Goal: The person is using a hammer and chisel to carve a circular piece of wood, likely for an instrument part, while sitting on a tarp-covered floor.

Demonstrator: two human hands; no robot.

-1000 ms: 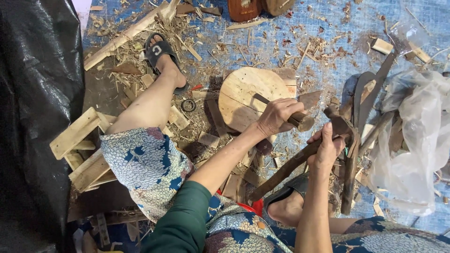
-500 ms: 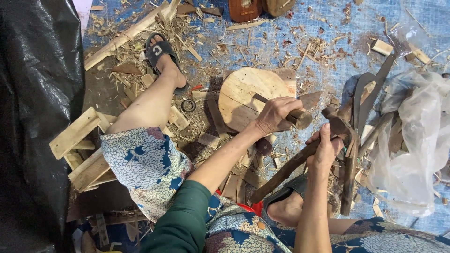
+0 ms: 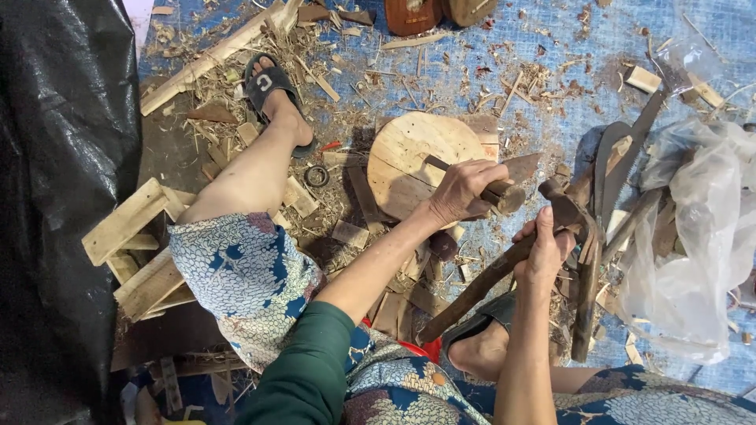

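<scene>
My left hand is shut on the round wooden handle of a chopping knife. Its broad blade points right, over the edge of a round pale wooden block. My right hand grips a long dark curved piece of wood. This piece slants from near my right foot up to a knobbed end just beside the blade. My left leg stretches out to the upper left, with a black sandal on the foot.
Wood chips and offcuts litter a blue tarp. Pale planks lie at left beside black plastic sheeting. Curved dark wooden pieces and a crumpled clear plastic bag are at right. A small ring lies by my left leg.
The knife in my left hand has shifted only slightly next to the end of the dark wood. My right hand keeps its grip in about the same place.
</scene>
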